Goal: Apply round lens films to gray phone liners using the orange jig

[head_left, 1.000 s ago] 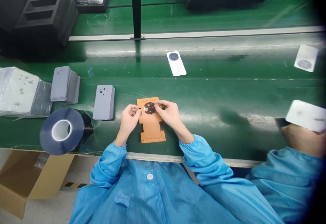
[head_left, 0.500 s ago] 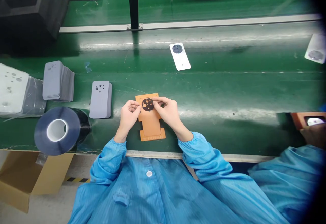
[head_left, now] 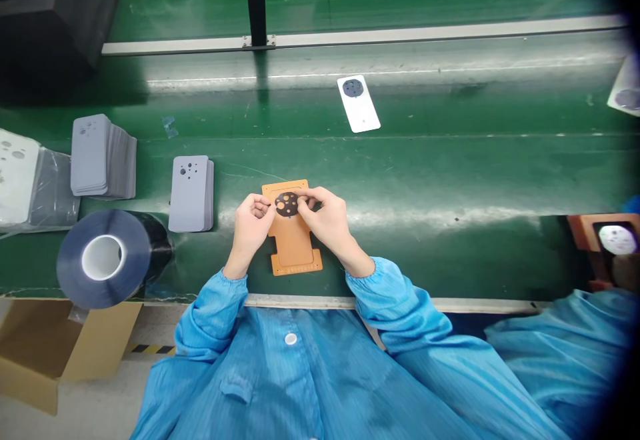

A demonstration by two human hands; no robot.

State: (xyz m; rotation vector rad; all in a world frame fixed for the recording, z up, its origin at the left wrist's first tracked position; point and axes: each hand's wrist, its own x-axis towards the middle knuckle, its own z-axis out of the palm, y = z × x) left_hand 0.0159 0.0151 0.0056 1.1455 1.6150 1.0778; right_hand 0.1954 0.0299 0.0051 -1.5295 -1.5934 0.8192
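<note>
Green worktop (head_left: 425, 173) is being lit pretty brightly, with shiny streaks being thrown back off it. Closest in, blue sleeves (head_left: 215, 307) are being worn, and an open cardboard box (head_left: 103, 340) is being overhung by the worktop's front edge, low on the left.

Just past the cuffs, an orange fixture (head_left: 295, 243) is being flanked by two bare hands. A black disc (head_left: 287, 205) with holes in it is being carried on the fixture's upper part. Its right edge is being touched by the thumb and forefinger of the right hand (head_left: 327, 221), which is being held half curled. The left hand (head_left: 250, 227) is being held with fingers folded in, at the fixture's upper left edge. Honestly, at this size it can't be told if anything is being pinched by either one.

Off left, a roll of dark film (head_left: 104, 225) is being backed by two grey stacks, one nearer (head_left: 188, 193) and one farther left (head_left: 90, 160). Farther out, a white plate (head_left: 363, 113) is being left flat, and a black post (head_left: 256, 7) is being held up by a pale rail (head_left: 400, 35).
</note>
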